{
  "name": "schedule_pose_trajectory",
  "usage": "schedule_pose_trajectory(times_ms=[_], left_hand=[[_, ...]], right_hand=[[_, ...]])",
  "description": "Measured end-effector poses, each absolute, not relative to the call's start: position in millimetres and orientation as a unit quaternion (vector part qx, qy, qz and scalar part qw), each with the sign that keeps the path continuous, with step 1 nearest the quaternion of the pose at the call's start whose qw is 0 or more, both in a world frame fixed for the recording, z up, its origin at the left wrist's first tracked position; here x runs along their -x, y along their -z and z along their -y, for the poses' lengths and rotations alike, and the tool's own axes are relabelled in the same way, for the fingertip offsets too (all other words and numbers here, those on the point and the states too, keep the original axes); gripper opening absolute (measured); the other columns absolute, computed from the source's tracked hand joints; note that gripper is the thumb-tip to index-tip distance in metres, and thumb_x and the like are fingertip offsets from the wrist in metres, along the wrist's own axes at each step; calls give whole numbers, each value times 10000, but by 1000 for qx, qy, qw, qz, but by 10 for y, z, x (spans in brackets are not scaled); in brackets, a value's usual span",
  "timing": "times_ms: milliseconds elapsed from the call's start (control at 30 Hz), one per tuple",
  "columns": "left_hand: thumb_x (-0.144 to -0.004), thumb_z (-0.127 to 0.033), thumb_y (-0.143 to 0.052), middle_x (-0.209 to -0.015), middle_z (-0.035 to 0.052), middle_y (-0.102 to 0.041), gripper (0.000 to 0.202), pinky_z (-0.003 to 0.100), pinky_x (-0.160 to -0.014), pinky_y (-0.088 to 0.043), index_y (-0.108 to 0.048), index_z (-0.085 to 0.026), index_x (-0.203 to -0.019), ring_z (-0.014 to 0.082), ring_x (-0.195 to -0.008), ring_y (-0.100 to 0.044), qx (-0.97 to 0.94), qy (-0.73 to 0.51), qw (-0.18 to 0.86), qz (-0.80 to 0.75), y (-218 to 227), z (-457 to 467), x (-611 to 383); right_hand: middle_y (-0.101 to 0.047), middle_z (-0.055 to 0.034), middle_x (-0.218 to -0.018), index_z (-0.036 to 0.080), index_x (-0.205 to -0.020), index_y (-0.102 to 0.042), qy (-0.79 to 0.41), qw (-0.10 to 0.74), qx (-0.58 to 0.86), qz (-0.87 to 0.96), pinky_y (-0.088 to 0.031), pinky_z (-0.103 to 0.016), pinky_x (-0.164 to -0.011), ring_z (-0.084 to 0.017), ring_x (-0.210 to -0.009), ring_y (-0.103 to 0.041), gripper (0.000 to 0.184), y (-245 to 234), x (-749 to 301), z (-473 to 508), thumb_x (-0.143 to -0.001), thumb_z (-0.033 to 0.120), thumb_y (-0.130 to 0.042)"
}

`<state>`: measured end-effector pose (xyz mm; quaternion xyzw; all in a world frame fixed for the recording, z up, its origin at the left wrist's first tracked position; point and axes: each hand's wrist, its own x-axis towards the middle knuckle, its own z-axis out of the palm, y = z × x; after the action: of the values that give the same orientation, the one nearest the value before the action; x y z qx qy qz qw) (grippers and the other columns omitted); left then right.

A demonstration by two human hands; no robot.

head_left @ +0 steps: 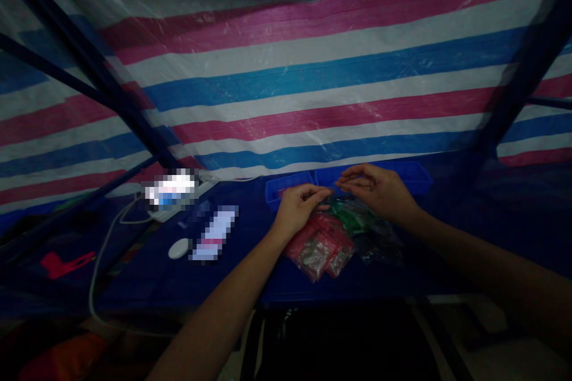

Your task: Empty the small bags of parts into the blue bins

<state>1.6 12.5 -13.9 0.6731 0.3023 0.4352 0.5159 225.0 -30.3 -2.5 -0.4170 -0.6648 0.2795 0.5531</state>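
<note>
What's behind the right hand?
Behind the right hand is the blue tray, its right end showing past the hand; beyond it hangs the striped sheet. The hand covers part of the tray, so anything there can't be seen.

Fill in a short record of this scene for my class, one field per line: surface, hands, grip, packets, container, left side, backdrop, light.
Surface: blue table
Left hand: above the red packets, fingers bent
Right hand: facing the left, beside the green packets
Grip: anything between the fingertips is too small and dark to tell
Packets: red ones left of green, loosely piled
Container: blue tray, behind the hands
Left side: round white object, pale cable
Backdrop: striped sheet
Light: dim
</note>
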Motion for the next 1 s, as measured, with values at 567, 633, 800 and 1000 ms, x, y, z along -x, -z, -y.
schedule_pose_trajectory(times_ms=[567, 633, 800, 1000], left_hand=[[-778, -408, -854, -997, 112, -808, 305, 372, -883, -589, -805, -153, -940, 222, -886, -760, -668, -432, 523, -307, 161, -160, 2], [-771, -405, -860, -1007, 113, -808, 304, 369, -880, -587, -808, -154, -934, 222, -886, -759, -668, -434, 521, -307, 151, -153, -5], [-757, -399, -873, -1043, 117, -806, 318, 362, -897, -575, -809, -153, -948, 233, -935, -758, -673, -428, 517, -312, 132, -138, -23], [-756, -394, -875, -1037, 117, -805, 310, 358, -883, -572, -809, -152, -939, 230, -923, -757, -678, -420, 517, -312, 134, -118, -50]], right_hand=[[-781, -102, -1099, 209, -1040, -662, -429, 539, 408, 599, -622, -469, -973, -274, -1018, -782, 306, 87, -2313, 214, -813, 349, -813], [-770, -104, -1150, 217, -1070, -651, -411, 541, 398, 617, -603, -483, -1010, -282, -1083, -765, 297, 98, -2309, 211, -845, 357, -786], [-741, -104, -1216, 230, -1187, -614, -318, 572, 374, 657, -616, -450, -997, -277, -1133, -747, 296, 44, -2231, 311, -920, 309, -713], [-677, -99, -1354, 288, -1454, -491, -163, 549, 357, 738, -616, -451, -1014, -255, -1159, -734, 466, -55, -2159, 489, -1001, 215, -575]])
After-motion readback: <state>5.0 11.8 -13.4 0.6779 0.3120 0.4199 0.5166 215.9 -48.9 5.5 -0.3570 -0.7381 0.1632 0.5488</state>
